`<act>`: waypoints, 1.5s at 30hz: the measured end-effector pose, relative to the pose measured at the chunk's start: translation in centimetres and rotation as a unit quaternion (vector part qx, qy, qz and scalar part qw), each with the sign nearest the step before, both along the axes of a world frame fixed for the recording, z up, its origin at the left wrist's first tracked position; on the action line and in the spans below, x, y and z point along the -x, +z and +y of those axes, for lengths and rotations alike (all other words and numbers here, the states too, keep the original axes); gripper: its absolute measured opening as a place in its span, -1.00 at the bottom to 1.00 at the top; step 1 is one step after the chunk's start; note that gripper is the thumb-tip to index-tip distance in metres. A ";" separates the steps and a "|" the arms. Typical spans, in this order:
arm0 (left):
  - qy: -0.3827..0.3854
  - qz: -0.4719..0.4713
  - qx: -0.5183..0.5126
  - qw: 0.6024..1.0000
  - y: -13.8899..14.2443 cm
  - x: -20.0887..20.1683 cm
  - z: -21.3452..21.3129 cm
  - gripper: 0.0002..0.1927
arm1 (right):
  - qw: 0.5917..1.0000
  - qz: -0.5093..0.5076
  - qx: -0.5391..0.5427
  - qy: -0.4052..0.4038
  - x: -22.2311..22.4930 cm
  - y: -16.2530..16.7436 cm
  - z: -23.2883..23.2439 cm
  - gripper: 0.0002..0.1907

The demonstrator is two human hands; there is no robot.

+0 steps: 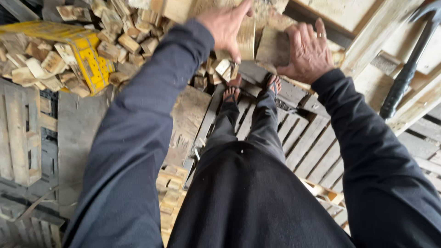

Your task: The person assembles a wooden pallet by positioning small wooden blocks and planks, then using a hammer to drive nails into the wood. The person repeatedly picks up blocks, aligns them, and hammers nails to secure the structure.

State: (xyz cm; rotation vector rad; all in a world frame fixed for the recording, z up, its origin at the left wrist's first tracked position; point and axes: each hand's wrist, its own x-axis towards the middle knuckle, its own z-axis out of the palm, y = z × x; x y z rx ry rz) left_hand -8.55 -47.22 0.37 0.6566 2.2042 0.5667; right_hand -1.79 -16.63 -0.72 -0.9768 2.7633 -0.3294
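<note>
We look down on rough, pale wood blocks (115, 32), sawn short and heaped at far left beside a yellow crate (89, 57). Both dark-sleeved arms reach far. Our left hand (226, 25) grips a light, grainy block (246, 39); our right hand (308, 53) is clasped, fingers spread, on a greyer, flat block (272, 47). Both blocks sit far, above weathered pallet slats (312, 142).

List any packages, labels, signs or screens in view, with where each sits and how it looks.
Yellow crate: upper left, among the wood blocks, tilted; boxy, with small dark markings on its side, too small to make out.
No signs or screens show.
Neither the left hand nor the right hand touches the crate; both rest on bare wood pieces.
</note>
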 end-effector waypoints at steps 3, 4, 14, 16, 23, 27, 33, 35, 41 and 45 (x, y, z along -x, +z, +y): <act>-0.047 -0.029 -0.056 0.997 -1.7 2.5 1.7 0.06 | 1.000 0.002 0.014 -0.004 -0.3 0.1 0.0 -0.01; -0.071 0.040 -0.060 0.995 -2.3 3.0 2.1 0.03 | 1.000 0.001 0.018 -0.010 -0.4 0.2 -0.1 -0.01; -0.022 0.377 0.009 0.926 -3.1 -2.6 0.2 0.35 | 0.999 -0.010 0.025 -0.018 0.0 1.2 -0.8 -0.02; -0.046 0.442 0.024 0.895 -3.9 -3.1 1.0 0.37 | 0.999 -0.018 0.020 -0.020 0.0 1.3 -0.8 -0.01; -0.012 0.329 0.084 0.941 -6.4 -4.1 2.5 -0.02 | 1.000 -0.005 0.009 -0.013 0.0 1.4 -0.9 0.02; 0.012 0.311 0.086 0.947 -5.9 -4.5 2.7 -0.02 | 1.000 -0.014 0.014 -0.015 0.2 1.6 -0.9 0.03; 0.027 0.298 0.067 0.952 -4.4 -4.4 3.0 0.02 | 0.999 -0.001 0.033 -0.014 0.2 1.8 -0.9 -0.03; 0.045 0.317 0.063 0.945 -4.2 -4.6 3.0 0.06 | 0.999 0.008 0.030 -0.013 0.2 1.8 -0.9 -0.04; 0.050 0.332 0.076 0.939 -4.9 -4.3 3.2 0.17 | 1.000 -0.008 0.020 -0.021 0.3 1.8 -1.0 -0.05; -0.006 0.458 0.116 0.882 -3.8 -3.6 2.6 -0.17 | 0.999 0.003 0.042 -0.028 0.3 1.8 -0.9 -0.07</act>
